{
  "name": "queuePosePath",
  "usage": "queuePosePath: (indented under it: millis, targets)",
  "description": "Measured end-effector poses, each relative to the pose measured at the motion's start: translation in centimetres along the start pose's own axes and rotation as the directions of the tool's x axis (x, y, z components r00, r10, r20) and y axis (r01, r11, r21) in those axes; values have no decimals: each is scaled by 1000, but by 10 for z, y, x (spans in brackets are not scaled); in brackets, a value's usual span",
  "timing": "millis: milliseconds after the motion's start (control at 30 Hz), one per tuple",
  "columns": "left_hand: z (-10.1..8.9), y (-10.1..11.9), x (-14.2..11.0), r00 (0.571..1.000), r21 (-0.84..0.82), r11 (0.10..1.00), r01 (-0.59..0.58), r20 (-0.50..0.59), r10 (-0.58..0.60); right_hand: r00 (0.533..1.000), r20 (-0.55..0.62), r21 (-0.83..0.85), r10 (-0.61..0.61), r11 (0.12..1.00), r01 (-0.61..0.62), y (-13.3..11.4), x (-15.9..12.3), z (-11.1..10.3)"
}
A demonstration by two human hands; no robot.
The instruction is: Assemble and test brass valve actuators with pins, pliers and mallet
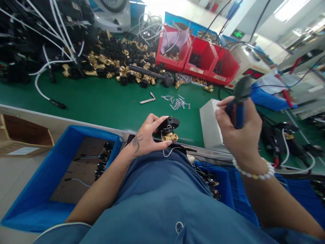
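Near the bench's front edge, my left hand [149, 135] grips a brass valve with a black actuator head [169, 128]. The brass body points down, and a white cable hangs from the assembly. A bent metal wire shows on its near side. Raised to the right, my right hand [240, 130] is closed round blue-handled pliers [238, 105], whose dark jaws point up and are smeared by motion. The pliers are well apart from the valve. Small metal clips [179, 102] lie in a loose heap on the green bench [101, 98], beyond the valve.
A grey box [212, 125] stands below my right hand. A hammer [154, 74] lies against many brass fittings [106, 62]. Red bins [199, 62] line the back. An L-shaped metal key [147, 99] rests mid-bench. A blue crate [33, 196] holding cabled assemblies sits lower left.
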State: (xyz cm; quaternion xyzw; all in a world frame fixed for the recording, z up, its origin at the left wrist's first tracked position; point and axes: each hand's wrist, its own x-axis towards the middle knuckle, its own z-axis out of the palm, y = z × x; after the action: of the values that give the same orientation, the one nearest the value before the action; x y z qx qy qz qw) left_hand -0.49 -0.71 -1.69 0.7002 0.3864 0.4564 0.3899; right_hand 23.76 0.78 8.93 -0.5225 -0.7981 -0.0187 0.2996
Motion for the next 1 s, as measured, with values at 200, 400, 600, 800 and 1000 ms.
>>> queuePosePath:
  millis: [200,400,600,800,1000]
  targets:
    - [0,2,1,1000,12,1000,24,4,-24,861,507,-121,-27,987,102,-3,-2,6]
    - [1,2,1,1000,22,1000,-7,-4,7,997,31,-46,66,997,-65,-4,-3,3]
    - [1,4,1,1000,14,1000,19,-5,-19,872,489,-62,18,998,15,2,-6,12]
    - [9,11,1,995,39,999,18,-94,-14,878,478,428,-35,882,-198,-8,-2,17]
    - [11,11,0,994,111,993,-32,-97,43,793,588,559,-161,789,-254,-11,-6,40]
